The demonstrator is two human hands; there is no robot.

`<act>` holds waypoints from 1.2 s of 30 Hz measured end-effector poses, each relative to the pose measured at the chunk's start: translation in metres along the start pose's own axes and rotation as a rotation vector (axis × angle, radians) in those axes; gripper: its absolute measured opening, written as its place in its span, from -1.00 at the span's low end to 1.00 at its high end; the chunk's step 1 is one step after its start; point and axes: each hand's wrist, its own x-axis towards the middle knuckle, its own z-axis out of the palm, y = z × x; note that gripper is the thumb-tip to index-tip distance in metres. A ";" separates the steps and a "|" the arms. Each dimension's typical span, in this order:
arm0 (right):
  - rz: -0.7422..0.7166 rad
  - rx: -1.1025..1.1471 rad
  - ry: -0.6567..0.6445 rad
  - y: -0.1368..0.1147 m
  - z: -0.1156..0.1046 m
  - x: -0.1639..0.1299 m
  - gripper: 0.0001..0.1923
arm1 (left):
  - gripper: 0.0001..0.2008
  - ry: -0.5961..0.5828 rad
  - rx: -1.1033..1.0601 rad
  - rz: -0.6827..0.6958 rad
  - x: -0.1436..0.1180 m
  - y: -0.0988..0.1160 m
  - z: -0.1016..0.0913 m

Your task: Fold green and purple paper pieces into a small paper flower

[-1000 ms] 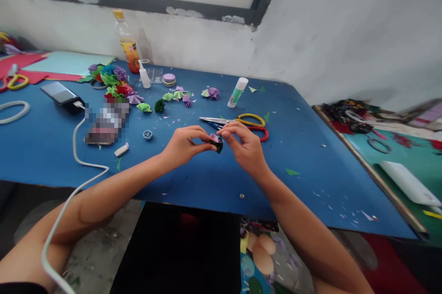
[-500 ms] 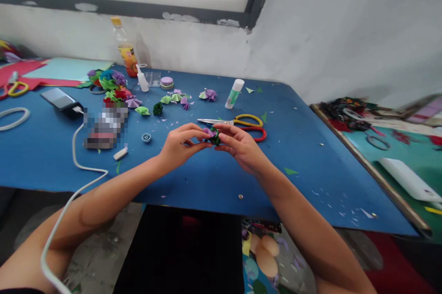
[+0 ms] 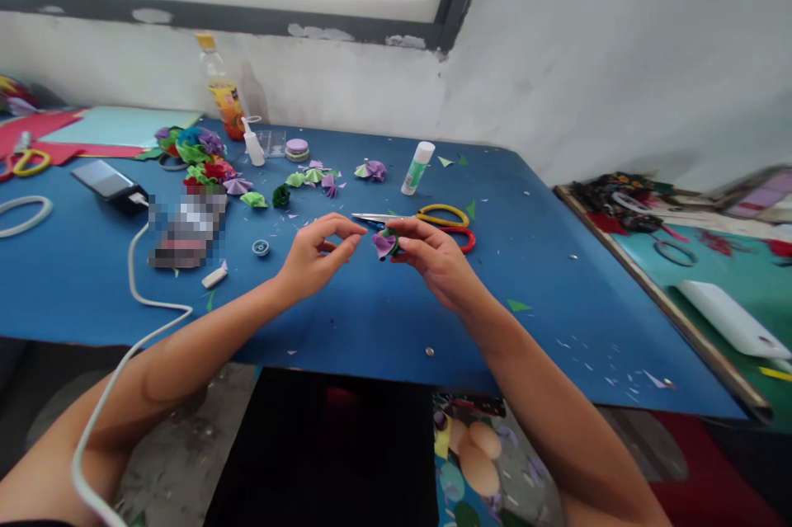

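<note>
A small paper flower (image 3: pixel 384 244), with purple folds and dark green paper, is pinched between the thumb and fingers of my right hand (image 3: pixel 440 261). Just left of it, my left hand (image 3: pixel 318 255) is loosely curled, apart from the flower, with nothing visible in its fingers. Scissors (image 3: pixel 444 217) with yellow and red handles lie open behind my right hand. Beyond them stands a glue stick (image 3: pixel 418 167) with a white cap. Folded purple and green paper pieces (image 3: pixel 314 176) and a dark green paper ball (image 3: pixel 280 196) lie farther back on the blue table (image 3: pixel 371 329).
At the left are a phone (image 3: pixel 110 183) with a white cable (image 3: pixel 137 296), a blurred item (image 3: pixel 189 226) and an eraser (image 3: pixel 214 278). A drink bottle (image 3: pixel 223 94), a white glue bottle (image 3: pixel 252 144) and a paper flower cluster (image 3: pixel 191 144) stand behind. A white device (image 3: pixel 733 321) lies right.
My left hand has let go of the paper flower and drawn slightly left. The flower has turned in my right hand, showing more of its purple side.
</note>
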 end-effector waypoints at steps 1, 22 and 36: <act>-0.010 -0.011 -0.004 0.000 0.000 0.000 -0.77 | -0.86 -0.015 0.008 -0.015 0.000 0.000 0.000; -0.060 -0.089 -0.048 0.001 0.001 0.000 -0.84 | -0.89 -0.052 0.143 0.123 0.000 0.003 0.001; -0.117 -0.126 -0.029 0.004 0.000 0.001 -0.76 | -0.86 -0.041 0.135 0.099 -0.002 0.003 0.002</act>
